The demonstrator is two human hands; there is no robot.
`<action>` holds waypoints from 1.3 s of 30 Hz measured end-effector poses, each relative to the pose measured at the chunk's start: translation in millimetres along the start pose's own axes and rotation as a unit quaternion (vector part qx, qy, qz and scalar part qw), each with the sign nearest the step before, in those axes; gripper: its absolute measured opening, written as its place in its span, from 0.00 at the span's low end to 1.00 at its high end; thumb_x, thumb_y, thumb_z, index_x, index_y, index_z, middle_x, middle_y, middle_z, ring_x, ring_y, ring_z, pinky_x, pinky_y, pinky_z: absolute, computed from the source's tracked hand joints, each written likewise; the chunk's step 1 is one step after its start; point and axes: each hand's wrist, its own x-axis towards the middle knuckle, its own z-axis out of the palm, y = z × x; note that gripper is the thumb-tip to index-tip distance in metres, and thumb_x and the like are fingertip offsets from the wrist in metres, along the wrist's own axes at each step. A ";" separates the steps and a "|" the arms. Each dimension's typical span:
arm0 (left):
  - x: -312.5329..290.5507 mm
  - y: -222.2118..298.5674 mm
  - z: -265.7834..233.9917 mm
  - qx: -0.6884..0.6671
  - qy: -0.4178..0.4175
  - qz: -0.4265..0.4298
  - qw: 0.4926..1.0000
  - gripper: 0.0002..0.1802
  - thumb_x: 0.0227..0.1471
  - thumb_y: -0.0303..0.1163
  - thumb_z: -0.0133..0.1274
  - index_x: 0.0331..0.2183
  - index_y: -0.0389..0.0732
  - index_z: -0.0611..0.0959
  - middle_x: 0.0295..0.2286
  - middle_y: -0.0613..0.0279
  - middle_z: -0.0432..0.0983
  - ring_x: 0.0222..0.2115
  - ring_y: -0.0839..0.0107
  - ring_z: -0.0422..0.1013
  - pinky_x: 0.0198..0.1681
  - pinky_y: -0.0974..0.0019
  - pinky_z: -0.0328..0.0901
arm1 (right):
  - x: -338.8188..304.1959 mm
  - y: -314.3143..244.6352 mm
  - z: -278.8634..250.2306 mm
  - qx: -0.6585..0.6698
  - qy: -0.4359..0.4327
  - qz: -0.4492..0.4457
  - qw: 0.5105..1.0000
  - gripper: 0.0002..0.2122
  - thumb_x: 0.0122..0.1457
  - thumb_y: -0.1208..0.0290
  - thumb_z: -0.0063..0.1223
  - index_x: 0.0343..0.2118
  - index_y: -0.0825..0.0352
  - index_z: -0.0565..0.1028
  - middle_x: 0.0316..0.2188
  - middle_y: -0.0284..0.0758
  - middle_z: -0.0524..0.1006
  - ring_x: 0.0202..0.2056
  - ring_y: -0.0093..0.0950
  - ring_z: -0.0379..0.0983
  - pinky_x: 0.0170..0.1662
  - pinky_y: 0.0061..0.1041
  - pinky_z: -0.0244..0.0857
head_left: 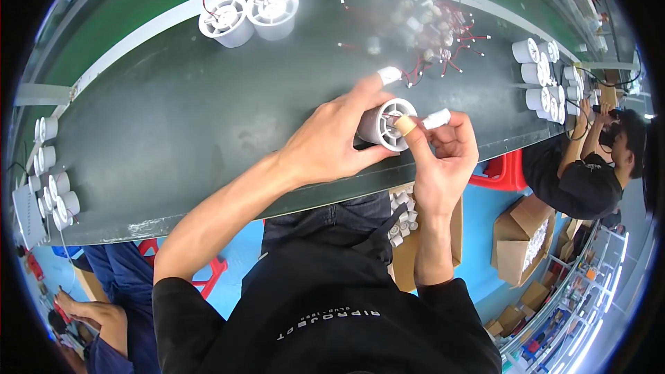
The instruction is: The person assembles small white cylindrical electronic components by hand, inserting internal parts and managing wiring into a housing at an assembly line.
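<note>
My left hand (332, 142) grips a white round plastic housing (385, 123) with spoked openings, held on its side just above the dark belt (173, 125). Its index finger wears a white fingertip cover and points away from me. My right hand (443, 156) is at the housing's open face; its taped index finger presses into the opening where a thin red wire shows. The right thumb also wears a white cover.
Two finished white housings (248, 12) with red wires stand at the far left of the belt. A heap of small wired parts (433, 24) lies beyond my hands. More white housings (547, 79) are grouped at the right and along the left edge (54, 187). Other people work at the right (596, 166) and lower left (104, 305). Cardboard boxes (523, 239) sit on the floor.
</note>
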 end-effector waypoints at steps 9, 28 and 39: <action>0.1 1.1 -0.2 0.004 0.005 0.001 1.000 0.52 0.42 0.27 0.72 0.62 0.40 0.57 0.50 0.49 0.78 0.51 0.52 0.75 0.54 0.58 0.69 | 3.9 1.3 -8.8 0.207 -0.034 0.018 0.978 0.13 0.58 0.84 0.61 0.41 0.68 0.68 0.33 0.35 0.79 0.36 0.21 0.78 0.40 0.21 0.73; -1.9 0.6 -4.9 0.046 -0.010 0.023 0.999 0.48 0.44 0.27 0.66 0.63 0.37 0.61 0.52 0.49 0.72 0.54 0.56 0.71 0.59 0.59 0.64 | 136.2 -15.0 -19.2 -0.218 0.084 -0.154 0.960 0.18 0.58 0.71 0.64 0.47 0.73 0.71 0.36 0.38 0.82 0.31 0.23 0.78 0.36 0.23 0.72; 1.4 10.5 21.5 0.084 -0.054 0.146 0.984 0.48 0.43 0.31 0.69 0.62 0.39 0.63 0.49 0.48 0.73 0.47 0.47 0.71 0.52 0.51 0.65 | -23.4 2.7 -41.3 -0.130 -0.095 -0.040 0.986 0.39 0.46 0.71 0.75 0.61 0.70 0.66 0.53 0.40 0.74 0.53 0.30 0.74 0.55 0.32 0.69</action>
